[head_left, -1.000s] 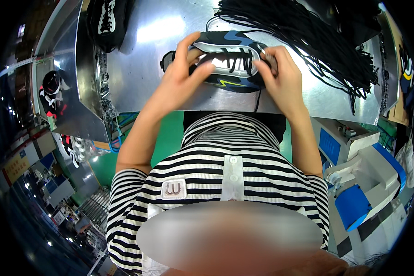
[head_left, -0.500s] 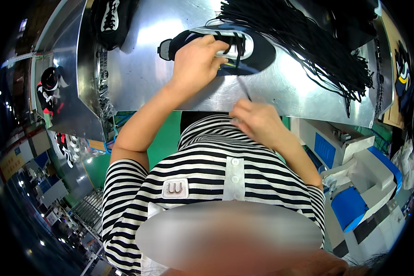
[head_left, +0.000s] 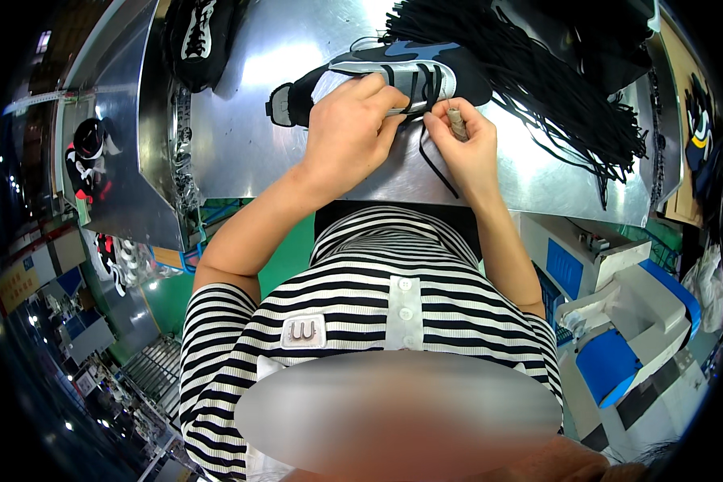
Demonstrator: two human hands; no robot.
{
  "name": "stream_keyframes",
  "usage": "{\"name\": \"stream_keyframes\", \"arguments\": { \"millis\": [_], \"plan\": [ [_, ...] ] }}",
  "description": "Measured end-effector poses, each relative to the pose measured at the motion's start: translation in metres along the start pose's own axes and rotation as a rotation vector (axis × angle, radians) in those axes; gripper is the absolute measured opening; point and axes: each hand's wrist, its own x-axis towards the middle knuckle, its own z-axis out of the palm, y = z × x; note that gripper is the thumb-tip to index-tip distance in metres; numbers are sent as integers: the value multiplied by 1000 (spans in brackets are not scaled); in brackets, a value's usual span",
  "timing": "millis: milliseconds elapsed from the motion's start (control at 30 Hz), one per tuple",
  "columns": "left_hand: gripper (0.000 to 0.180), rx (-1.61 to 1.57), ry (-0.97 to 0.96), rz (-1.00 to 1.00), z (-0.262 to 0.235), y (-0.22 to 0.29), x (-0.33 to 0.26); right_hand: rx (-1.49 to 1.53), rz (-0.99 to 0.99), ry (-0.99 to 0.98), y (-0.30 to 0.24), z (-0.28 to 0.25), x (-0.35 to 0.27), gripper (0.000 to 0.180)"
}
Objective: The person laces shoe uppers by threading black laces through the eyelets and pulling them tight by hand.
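Black-and-grey laced sneaker [head_left: 394, 80] lies on its side at upper centre of the shiny metal table [head_left: 241, 136], long axis left-right, left hand [head_left: 349, 132] clamped over it, right hand [head_left: 466, 145] just below-right pinching its black lace [head_left: 434, 165].

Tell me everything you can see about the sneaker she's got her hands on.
The sneaker is black with grey-blue and white panels, seemingly synthetic and mesh. It lies on its side on the shiny metal table, heel toward the person's left. The left hand presses on its middle, covering part of the upper. The right hand pinches a black lace that runs from the eyelets and trails toward the table's near edge. A heap of loose black laces lies beside its toe end.
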Motion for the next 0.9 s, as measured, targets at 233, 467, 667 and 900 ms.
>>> {"name": "stream_keyframes", "arguments": {
  "millis": [233,467,667,900],
  "plan": [
    [17,12,42,55,2,3,2,126,110,-124,-1,7,-6,12],
    [20,-45,-117,9,-5,-22,4,-37,-8,-468,10,-12,-47,16],
    [24,-38,-346,-69,12,-37,-10,141,-32,-84,-7,2,5,14],
    [30,-367,-521,-292,5,-40,-2,419,25,7,-3,17,25,13]
  ]
}}
